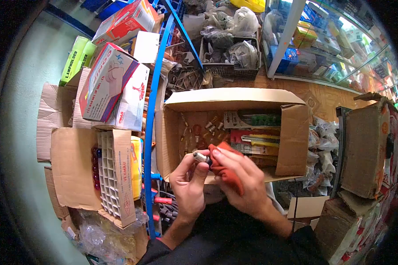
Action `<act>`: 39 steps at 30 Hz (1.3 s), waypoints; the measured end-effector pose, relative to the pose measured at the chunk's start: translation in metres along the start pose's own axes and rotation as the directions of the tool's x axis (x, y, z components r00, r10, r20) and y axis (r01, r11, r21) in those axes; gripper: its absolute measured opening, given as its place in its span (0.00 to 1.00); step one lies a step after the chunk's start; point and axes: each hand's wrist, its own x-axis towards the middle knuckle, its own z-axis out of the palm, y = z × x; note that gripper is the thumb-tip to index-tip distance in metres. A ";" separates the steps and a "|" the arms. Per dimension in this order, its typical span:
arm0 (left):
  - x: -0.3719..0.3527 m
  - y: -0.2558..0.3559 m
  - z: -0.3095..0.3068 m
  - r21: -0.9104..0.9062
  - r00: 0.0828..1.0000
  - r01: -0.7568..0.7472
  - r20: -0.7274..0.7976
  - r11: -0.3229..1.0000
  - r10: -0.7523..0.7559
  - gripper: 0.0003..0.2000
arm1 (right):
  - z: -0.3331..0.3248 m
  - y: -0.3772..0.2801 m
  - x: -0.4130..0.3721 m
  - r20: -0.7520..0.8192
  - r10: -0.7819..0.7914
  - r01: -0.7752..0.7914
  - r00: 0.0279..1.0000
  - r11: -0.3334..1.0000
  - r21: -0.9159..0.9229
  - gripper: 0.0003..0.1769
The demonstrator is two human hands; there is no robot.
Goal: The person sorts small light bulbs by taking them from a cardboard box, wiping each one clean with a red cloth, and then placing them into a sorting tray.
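Observation:
Between the thumb and fingers of my left hand [189, 183] is a small light bulb [200, 157], its metal base pointing up and to the left. My right hand [247, 179] grips a red cloth [227, 171], which is pressed against the bulb's other end and hides most of the glass. Both hands are over the near edge of an open cardboard box [234, 95]. Inside it lie several small bulbs [214, 125], a reddish bulb [197, 129], a blister pack with green parts [256, 120] and a yellow utility knife [263, 141].
A blue metal frame post [153, 119] rises left of the box. Stacked product boxes [104, 84] and a carton with a white divider grid [109, 172] stand beyond it. On the right are plastic bags [325, 150], cardboard cartons [362, 150] and a glass display case [323, 48].

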 end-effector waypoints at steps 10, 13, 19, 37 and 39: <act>0.004 -0.017 -0.013 -0.417 0.981 0.191 0.109 0.888 -0.160 0.14 | -0.002 0.005 -0.008 0.020 -0.063 0.063 0.998 0.998 -0.001 0.38; -0.004 -0.017 -0.010 -0.214 0.985 0.157 0.105 0.964 -0.137 0.14 | -0.001 0.004 -0.004 -0.041 -0.066 0.066 0.997 0.998 0.007 0.38; 0.006 -0.014 -0.013 -0.002 1.000 -0.029 0.003 1.000 0.029 0.13 | 0.000 0.002 -0.013 0.066 -0.080 0.076 0.995 0.995 0.057 0.38; -0.001 -0.001 -0.010 0.521 0.915 -0.396 0.159 0.756 0.370 0.17 | -0.012 0.002 -0.002 0.093 0.012 -0.034 0.996 0.971 0.237 0.32; 0.000 -0.003 -0.009 0.518 0.944 -0.316 0.088 0.795 0.318 0.15 | -0.010 0.004 -0.006 0.104 -0.043 0.029 0.994 0.990 0.138 0.36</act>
